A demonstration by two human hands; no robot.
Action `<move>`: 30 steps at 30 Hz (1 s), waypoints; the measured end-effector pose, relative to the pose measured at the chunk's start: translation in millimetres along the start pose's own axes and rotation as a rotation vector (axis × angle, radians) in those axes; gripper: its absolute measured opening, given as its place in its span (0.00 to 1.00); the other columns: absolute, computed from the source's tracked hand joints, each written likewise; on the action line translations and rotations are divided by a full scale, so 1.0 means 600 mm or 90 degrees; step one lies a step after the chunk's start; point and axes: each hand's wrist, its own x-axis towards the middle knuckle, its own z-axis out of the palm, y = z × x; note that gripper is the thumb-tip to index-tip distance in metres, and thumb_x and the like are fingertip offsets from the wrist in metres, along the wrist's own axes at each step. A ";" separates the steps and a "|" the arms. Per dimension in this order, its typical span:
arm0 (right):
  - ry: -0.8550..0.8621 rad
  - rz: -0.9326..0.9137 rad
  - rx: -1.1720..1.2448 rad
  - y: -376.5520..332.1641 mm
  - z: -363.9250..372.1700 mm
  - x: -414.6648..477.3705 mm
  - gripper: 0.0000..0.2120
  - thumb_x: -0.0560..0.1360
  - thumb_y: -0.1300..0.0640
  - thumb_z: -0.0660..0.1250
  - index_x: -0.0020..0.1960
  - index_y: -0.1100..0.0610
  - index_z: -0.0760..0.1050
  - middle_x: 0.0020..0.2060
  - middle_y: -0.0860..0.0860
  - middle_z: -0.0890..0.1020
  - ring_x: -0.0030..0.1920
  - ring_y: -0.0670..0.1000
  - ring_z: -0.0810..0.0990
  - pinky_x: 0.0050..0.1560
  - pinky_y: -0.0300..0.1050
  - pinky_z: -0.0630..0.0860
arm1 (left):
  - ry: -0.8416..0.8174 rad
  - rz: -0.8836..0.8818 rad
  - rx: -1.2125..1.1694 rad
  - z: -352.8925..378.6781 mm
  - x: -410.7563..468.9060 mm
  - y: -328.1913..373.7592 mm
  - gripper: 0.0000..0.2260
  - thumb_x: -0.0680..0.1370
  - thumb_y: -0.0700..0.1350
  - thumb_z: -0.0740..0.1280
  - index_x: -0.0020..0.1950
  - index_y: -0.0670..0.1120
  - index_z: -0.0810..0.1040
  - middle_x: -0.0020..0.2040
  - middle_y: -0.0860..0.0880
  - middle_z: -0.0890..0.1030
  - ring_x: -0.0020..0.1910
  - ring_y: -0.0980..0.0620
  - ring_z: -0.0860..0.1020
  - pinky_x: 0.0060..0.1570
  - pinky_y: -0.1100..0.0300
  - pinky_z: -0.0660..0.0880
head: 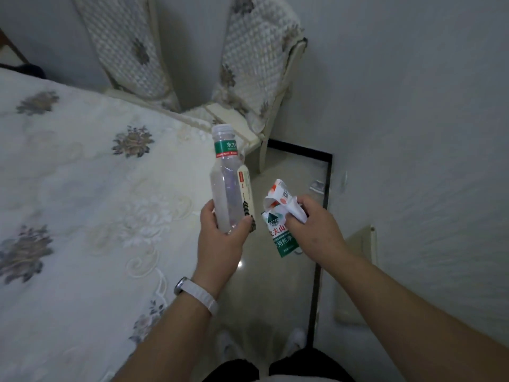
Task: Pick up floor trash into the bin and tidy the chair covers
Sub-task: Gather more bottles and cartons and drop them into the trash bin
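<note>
Your left hand [223,235] is clamped round the lower part of a clear plastic bottle [224,186], fingers on its left side and thumb on its right; the bottle stands roughly upright, neck towards the far side, with a green band near the top; a cream label strip [246,194] runs down the bottle's right side and passes under your thumb. Your right hand [311,227], just to the right of it and not touching it, is closed on a bundle of trash; the fingers pinch a crumpled white and orange wrapper [281,199], and a green and white label [281,241] hangs below it from the same grip. Both hands hover above the pale tiled floor [289,172], between the embroidered cloth [82,175] on your left and the wall [413,106] on your right.

On the far floor, close to the black border line and the wall, lies one small scrap [317,186]; what it is cannot be told. At the far side stand two chairs; the left chair cover [129,48] and the right chair cover [253,59] are quilted with a flower pattern, and the right one sits bunched and crooked over its frame.

A white watch band [197,295] circles your left wrist; your white shoes [298,336] show near the bottom edge.
</note>
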 end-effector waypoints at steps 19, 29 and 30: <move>-0.246 -0.271 -0.046 -0.273 0.149 0.017 0.06 0.77 0.56 0.64 0.50 0.45 0.72 0.38 0.46 0.80 0.39 0.46 0.78 0.34 0.43 0.72 | 0.324 -0.023 -0.050 -0.264 -0.060 0.038 0.26 0.73 0.51 0.75 0.66 0.59 0.66 0.60 0.52 0.77 0.57 0.51 0.79 0.55 0.51 0.80; -0.512 -0.386 -0.026 -0.377 0.279 -0.003 0.06 0.76 0.56 0.64 0.51 0.46 0.73 0.41 0.47 0.81 0.41 0.50 0.79 0.38 0.46 0.73 | 0.657 -0.034 -0.068 -0.327 -0.180 0.051 0.29 0.71 0.51 0.75 0.69 0.58 0.67 0.62 0.53 0.78 0.58 0.54 0.79 0.56 0.49 0.80; -0.540 -0.393 -0.020 -0.380 0.296 -0.017 0.06 0.76 0.56 0.64 0.50 0.46 0.73 0.41 0.47 0.81 0.41 0.50 0.79 0.38 0.46 0.73 | 0.689 -0.038 -0.073 -0.330 -0.198 0.048 0.29 0.70 0.53 0.75 0.68 0.58 0.67 0.61 0.54 0.78 0.58 0.54 0.79 0.56 0.49 0.80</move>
